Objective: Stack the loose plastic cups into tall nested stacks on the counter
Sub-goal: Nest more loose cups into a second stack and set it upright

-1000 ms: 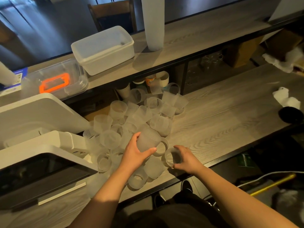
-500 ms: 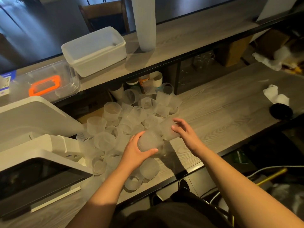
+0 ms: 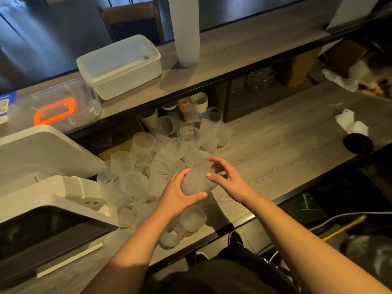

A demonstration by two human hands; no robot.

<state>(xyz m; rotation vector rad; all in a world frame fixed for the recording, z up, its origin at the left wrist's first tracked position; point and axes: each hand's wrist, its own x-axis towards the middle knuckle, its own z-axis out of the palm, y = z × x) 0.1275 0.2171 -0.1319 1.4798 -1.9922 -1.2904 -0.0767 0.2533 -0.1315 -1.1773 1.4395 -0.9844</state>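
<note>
Nesting is the step you are in: your left hand [image 3: 177, 196] wraps its grip round a short stack of cups [image 3: 197, 179], thumb on the near side and fingers curled behind, holding it tilted just above the table [image 3: 275, 149]. Your right hand [image 3: 227, 179] sits at the stack's far, open end, fingertips [image 3: 210, 175] touching the rim cup and the other fingers loosely bent; whether they pinch that cup or only steady it, I cannot tell.

How many cups are nested in the held stack is not readable through the frosted walls. I judge the task barely begun. Next you will likely need to seat the top cup squarely, then free your right hand for another loose one.

Loose cups [image 3: 140, 183] lie heaped to the left of and beyond your left grip, some upright, some on their sides, a few nearer you under your wrist. They overlap too much for a firm count; roughly thirty, as a judgement. One tall finished stack [image 3: 186, 32] stands on the raised shelf [image 3: 244, 49] well beyond both hands, with one white tub [image 3: 121, 64] left of it.
</note>
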